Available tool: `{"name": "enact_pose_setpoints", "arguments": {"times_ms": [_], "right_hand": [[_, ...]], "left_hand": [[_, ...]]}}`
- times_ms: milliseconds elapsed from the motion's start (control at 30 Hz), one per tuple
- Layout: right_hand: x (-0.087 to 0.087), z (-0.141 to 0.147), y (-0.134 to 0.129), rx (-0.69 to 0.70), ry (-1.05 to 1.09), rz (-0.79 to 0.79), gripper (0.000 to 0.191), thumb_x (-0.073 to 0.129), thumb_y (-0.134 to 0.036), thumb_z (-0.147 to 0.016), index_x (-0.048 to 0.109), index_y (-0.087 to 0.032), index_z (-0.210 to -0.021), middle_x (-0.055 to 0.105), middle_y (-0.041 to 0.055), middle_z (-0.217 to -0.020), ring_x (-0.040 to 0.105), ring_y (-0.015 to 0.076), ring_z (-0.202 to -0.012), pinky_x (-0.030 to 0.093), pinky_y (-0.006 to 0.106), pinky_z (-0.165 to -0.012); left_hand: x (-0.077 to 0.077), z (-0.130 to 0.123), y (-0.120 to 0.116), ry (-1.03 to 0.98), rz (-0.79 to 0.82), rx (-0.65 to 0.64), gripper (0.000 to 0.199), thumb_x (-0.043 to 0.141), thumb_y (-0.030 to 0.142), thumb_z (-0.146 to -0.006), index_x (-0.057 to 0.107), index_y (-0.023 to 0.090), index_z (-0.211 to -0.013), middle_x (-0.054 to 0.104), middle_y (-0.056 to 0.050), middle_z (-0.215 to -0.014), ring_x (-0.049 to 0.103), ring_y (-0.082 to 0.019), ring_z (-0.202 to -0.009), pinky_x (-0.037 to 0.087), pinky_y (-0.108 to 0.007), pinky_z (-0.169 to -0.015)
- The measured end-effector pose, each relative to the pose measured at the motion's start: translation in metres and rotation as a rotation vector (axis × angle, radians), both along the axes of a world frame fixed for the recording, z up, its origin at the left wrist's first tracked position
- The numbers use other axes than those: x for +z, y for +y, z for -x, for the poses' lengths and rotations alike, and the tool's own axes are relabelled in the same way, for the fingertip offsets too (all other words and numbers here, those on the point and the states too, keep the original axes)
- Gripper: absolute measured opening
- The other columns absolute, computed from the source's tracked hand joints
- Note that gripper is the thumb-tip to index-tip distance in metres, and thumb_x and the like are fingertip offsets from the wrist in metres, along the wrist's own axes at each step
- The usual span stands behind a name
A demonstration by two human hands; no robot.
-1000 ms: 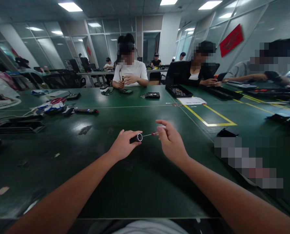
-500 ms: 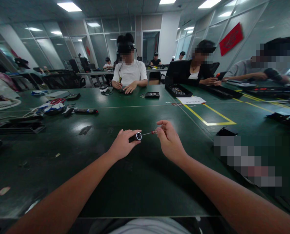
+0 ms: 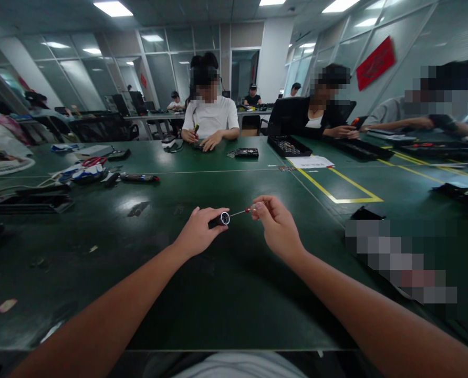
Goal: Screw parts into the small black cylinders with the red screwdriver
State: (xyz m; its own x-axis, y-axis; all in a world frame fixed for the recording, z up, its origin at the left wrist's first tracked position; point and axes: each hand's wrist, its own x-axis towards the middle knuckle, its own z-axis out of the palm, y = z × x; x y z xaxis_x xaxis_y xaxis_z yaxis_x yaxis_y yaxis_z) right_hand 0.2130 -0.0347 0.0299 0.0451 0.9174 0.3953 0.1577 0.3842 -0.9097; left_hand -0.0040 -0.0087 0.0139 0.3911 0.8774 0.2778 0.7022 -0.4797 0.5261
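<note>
Two hands, two things held above one green tabletop point(image 3: 234, 304).
Left hand point(image 3: 198, 231) grips one black cylinder with a silver rim point(image 3: 219, 219); right hand point(image 3: 279, 223) pinches one red-collared screwdriver point(image 3: 252, 209).

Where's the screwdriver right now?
In the head view, the screwdriver is in the right hand, its shaft pointing at the black cylinder in the left hand.

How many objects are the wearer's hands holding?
2 visible: the black cylinder in the left hand, the screwdriver in the right hand. Small ones may be hidden.
</note>
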Motion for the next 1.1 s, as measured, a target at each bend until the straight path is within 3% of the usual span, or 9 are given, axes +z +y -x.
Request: {"name": "enact_pose_setpoints", "arguments": {"times_ms": [167,300,533,767,967,1100], "right_hand": [[-0.003,-0.001,0.011,-0.053,0.075,0.045,0.031,0.051,-0.050,-0.096,0.063,-0.022,-0.093,0.065,0.0033,-0.081,0.061,0.0181,-0.073,0.052,0.036,-0.073],[-0.012,-0.009,0.025,-0.059,0.302,0.272,0.034,0.055,-0.057,-0.090,0.058,-0.024,-0.081,0.055,-0.0011,-0.067,0.052,0.0163,-0.057,0.052,0.035,-0.060],[-0.013,-0.008,0.024,-0.047,0.313,0.200,0.032,0.060,-0.055,-0.088,0.061,-0.023,-0.087,0.062,0.0013,-0.078,0.060,0.0174,-0.070,0.055,0.034,-0.068],[-0.012,-0.006,0.017,-0.041,0.128,0.053,0.031,0.051,-0.052,-0.097,0.061,-0.023,-0.098,0.066,0.0021,-0.084,0.062,0.0174,-0.075,0.053,0.035,-0.073],[0.000,-0.003,0.004,-0.110,-0.110,-0.047,0.025,0.045,-0.044,-0.101,0.058,-0.023,-0.097,0.067,0.0030,-0.082,0.063,0.0183,-0.075,0.050,0.035,-0.073],[0.005,-0.003,-0.001,-0.069,-0.293,-0.155,0.019,0.044,-0.038,-0.102,0.056,-0.023,-0.099,0.069,0.0027,-0.082,0.066,0.0187,-0.076,0.048,0.033,-0.072]], "left_hand": [[0.002,-0.001,-0.002,0.089,-0.067,-0.086,0.042,0.064,0.030,-0.094,0.059,0.034,-0.136,0.068,-0.003,-0.122,0.059,-0.024,-0.118,0.015,-0.064,-0.121],[0.004,0.002,0.002,0.147,-0.135,-0.095,0.042,0.061,0.031,-0.096,0.058,0.034,-0.137,0.067,-0.003,-0.123,0.057,-0.024,-0.121,0.011,-0.065,-0.122],[-0.001,0.006,0.007,0.093,-0.029,-0.052,0.046,0.064,0.033,-0.094,0.055,0.037,-0.139,0.066,-0.001,-0.123,0.058,-0.023,-0.120,0.013,-0.065,-0.122],[0.001,0.001,0.003,0.102,-0.032,-0.075,0.045,0.064,0.034,-0.094,0.056,0.037,-0.138,0.067,-0.001,-0.123,0.058,-0.024,-0.121,0.011,-0.066,-0.122],[0.000,0.000,0.002,0.119,-0.031,-0.076,0.045,0.062,0.036,-0.095,0.056,0.036,-0.139,0.066,-0.002,-0.125,0.057,-0.024,-0.122,0.010,-0.066,-0.122],[-0.002,0.000,0.002,0.138,-0.034,-0.084,0.045,0.063,0.036,-0.094,0.056,0.037,-0.139,0.066,-0.002,-0.126,0.057,-0.025,-0.123,0.009,-0.066,-0.122]]}}
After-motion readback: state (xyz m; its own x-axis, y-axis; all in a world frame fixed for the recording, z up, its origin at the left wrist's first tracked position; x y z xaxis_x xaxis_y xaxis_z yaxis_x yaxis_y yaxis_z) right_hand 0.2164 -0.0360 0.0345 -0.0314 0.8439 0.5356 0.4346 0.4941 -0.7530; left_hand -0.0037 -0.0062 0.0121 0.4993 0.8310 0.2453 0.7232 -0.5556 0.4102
